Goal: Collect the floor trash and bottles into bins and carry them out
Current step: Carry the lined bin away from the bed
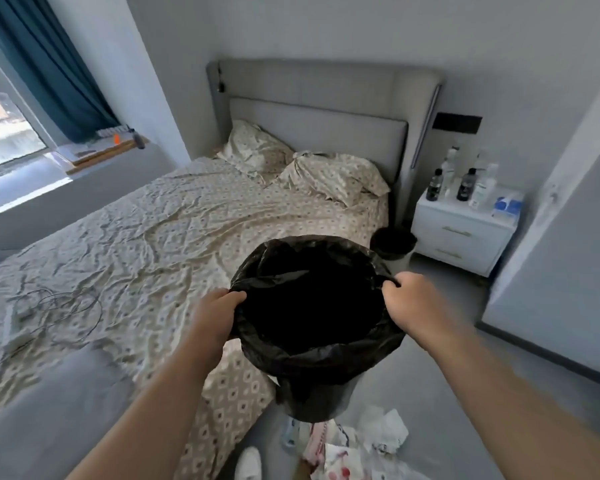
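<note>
Left hand: your left hand (219, 315) grips the bin's rim at its 9 o'clock, with the fingers (234, 297) curled over the black liner.
Right hand: your right hand (413, 299) grips the rim at 3 o'clock, its fingers (394, 284) pinched on a fold of liner.
Bin: the black-lined bin (326, 355) is between your hands, its mouth open toward you, beside the bed (153, 237).
Floor trash: crumpled paper and wrappers (357, 445) lie on the grey floor (447, 393) at the bin's 6 o'clock.
Second bin: another lined bin (394, 242) stands at 1 o'clock, between the bed and the nightstand (461, 237).
Bottles: several bottles (465, 183) stand on the nightstand, at 2 o'clock.
Cable: a tangled cable (59, 303) lies on the sheet at 9 o'clock.
</note>
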Demonstrator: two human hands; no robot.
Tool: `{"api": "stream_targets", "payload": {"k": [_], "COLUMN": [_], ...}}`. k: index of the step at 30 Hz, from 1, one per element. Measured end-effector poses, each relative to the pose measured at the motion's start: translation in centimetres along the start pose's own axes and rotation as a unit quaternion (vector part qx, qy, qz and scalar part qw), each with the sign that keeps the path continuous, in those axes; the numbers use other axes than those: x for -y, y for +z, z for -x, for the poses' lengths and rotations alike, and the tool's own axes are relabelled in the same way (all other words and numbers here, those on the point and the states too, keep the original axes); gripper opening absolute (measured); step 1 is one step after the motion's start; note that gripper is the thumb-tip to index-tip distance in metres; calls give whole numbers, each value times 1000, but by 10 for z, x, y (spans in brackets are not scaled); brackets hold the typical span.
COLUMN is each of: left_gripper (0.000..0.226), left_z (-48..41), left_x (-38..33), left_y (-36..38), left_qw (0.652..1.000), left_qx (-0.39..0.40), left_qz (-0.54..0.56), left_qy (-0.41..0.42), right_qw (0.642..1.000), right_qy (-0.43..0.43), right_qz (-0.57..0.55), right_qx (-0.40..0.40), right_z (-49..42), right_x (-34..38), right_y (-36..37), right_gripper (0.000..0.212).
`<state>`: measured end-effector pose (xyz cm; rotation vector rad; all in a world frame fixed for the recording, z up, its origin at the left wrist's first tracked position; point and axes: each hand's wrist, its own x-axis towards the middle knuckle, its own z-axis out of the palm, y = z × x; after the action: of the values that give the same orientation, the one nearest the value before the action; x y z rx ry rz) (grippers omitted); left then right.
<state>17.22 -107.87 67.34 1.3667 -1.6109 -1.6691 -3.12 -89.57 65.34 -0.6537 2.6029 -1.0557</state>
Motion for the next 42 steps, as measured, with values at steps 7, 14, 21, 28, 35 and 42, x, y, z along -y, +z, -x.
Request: {"api": "stream_targets", "payload": {"k": [7, 14, 21, 28, 35, 42], "left_gripper": [13, 16, 19, 41, 41, 27], "left_z": [-150, -226, -270, -317, -349, -343], "left_x": [-16, 7, 141, 322, 467, 517], "left_y": [9, 56, 139, 208, 262, 305], "left_qw": [987, 954, 941, 942, 942, 922], "left_qx": [131, 263, 300, 311, 293, 277], "left_qz": [-86, -142, -153, -124, -133, -168], "left_qy": [-15, -9, -24, 7, 92, 212], "right_qw": [986, 951, 936, 927, 922, 910], "right_qy": [156, 266, 298, 301, 277, 254], "right_qz": [-19, -65, -53, -10, 22, -16], "right_qx": [-60, -141, -180, -221, -268, -326], "right_z": [-42, -30, -33, -55, -62, -57], "right_x": [15, -3, -126, -286, -421, -492], "right_y": [73, 106, 168, 267, 356, 393], "right_gripper": [30, 27, 30, 30, 31, 35]}}
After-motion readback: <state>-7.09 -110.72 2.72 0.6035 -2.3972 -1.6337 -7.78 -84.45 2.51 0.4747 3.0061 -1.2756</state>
